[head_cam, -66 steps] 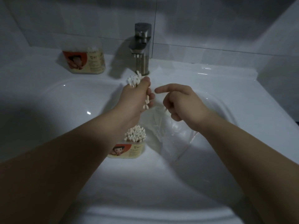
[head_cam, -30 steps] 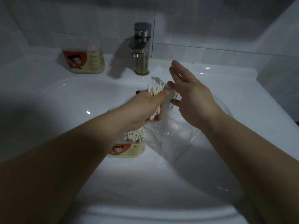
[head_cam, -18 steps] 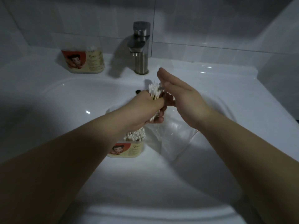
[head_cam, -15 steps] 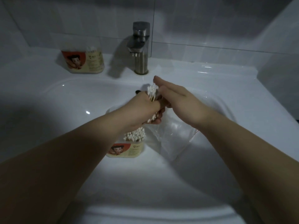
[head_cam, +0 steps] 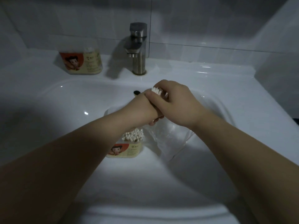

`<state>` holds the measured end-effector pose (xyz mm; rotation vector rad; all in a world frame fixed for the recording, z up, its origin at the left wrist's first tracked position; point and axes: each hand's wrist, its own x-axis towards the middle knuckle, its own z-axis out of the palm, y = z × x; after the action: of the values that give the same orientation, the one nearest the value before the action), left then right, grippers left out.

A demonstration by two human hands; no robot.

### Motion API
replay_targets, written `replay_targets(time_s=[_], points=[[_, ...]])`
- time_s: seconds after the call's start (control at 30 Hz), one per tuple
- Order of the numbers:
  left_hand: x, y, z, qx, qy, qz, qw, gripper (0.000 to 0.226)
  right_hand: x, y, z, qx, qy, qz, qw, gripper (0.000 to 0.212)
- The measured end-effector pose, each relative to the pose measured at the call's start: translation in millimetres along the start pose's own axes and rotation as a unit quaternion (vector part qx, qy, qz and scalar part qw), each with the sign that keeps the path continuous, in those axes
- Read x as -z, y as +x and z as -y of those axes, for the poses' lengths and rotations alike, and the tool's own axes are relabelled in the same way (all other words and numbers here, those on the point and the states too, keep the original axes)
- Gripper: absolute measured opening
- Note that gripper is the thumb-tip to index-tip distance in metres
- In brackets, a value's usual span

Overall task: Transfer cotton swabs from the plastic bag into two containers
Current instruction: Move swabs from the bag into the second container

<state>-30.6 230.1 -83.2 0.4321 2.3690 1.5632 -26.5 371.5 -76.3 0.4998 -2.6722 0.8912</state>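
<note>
swab bundle (head_cam: 156, 90): held over the basin (head_cam: 64, 102), at 12 o'clock of the near container (head_cam: 127, 151); only the white tips show between the hands.
left hand (head_cam: 144, 109): comes in from 7 o'clock, fingers curled round the lower sticks.
right hand (head_cam: 176, 104): comes in from 4 o'clock, fingers and thumb folded over the upper end.
near container: upright in the basin, packed with swabs tips-up.
far container (head_cam: 82, 63): on the surface at 9 o'clock of the faucet (head_cam: 137, 50); fill level unclear.
plastic bag (head_cam: 171, 139): clear and limp, at 3 o'clock of the near container; cannot tell what is left inside.
handling (judged): very light; thin stiff sticks with soft ends; loose ones will slide and fan out. Grip round the middle, level the ends, keep the sticks parallel.
change: half a second back the right fingers lay straight beside the tips; now they close over them. A second back that hand was spread and clear of the bundle.
</note>
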Motion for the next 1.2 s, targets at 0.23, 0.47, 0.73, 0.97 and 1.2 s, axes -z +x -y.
replay_targets(time_s=[0.23, 0.47, 0.73, 0.97, 1.2], points=[[-6, -5, -4, 0.006, 0.069, 0.04, 0.997, 0.124, 2, 1, -1, -0.025, 0.046, 0.008, 0.999, 0.024], [3, -6, -3, 0.007, -0.009, 0.036, 0.999, 0.123, 2, 1, -4, -0.07, 0.126, -0.021, 0.989, 0.043], [10, -2, -5, 0.124, -0.414, -0.052, 0.9, 0.054, 1, 4, 4, -0.177, 0.143, -0.151, 0.962, 0.042], [1, -8, -14, 0.132, -0.466, -0.148, 0.862, 0.066, -19, -9, 33, -0.136, 0.112, -0.143, 0.974, 0.039], [6, -17, -23, 0.13, -0.425, -0.179, 0.878, 0.065, -18, -9, 42, -0.15, 0.166, -0.15, 0.963, 0.031]])
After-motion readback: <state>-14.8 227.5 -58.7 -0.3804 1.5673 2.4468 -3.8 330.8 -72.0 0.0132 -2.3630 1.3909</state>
